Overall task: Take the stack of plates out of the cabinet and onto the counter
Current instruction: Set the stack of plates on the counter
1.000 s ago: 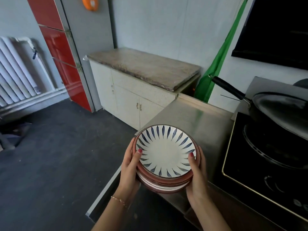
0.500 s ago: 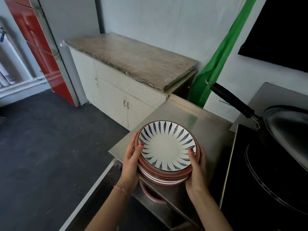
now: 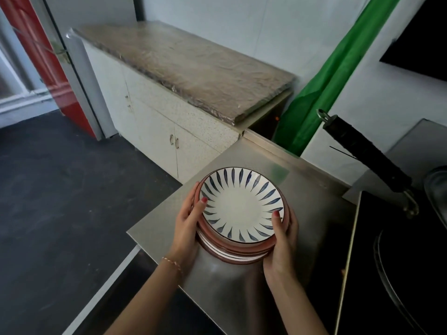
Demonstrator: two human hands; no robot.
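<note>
Though previously airborne, plates (image 3: pixel 242 206) now countertop-level.

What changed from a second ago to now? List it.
The stack of plates came forward from beyond the counter's near edge to above the steel counter, low over it or touching; contact unclear. Unchanged: left hand and right hand still grip opposite sides, thumbs on the top rim.

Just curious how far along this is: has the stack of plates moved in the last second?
Yes. The stack of plates has moved forward over the steel counter, from beyond its near edge.
</note>
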